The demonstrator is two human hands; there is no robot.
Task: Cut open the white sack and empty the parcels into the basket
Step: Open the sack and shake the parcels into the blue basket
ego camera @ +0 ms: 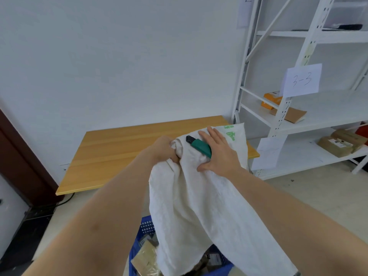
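The white sack (199, 196) hangs limp, mouth down over the blue basket (146, 229) of parcels (146, 253), so you seem near done emptying: left hand (166, 149) bunching cloth, right hand (219, 152) pressing the green knife (200, 146) flat-fingered; next, shake.

Two bare forearms reach into the picture from the near edge, one from the near left corner and one from the near right. No sleeve, cuff or glove covers either of them as far as the frame shows; both are uncovered from the near edge to the fingertips. The left hand (165, 149) wears no ring, watch or band at the wrist. The right hand (219, 151) is likewise bare, with short, unpainted nails visible on the fingers (214, 132).
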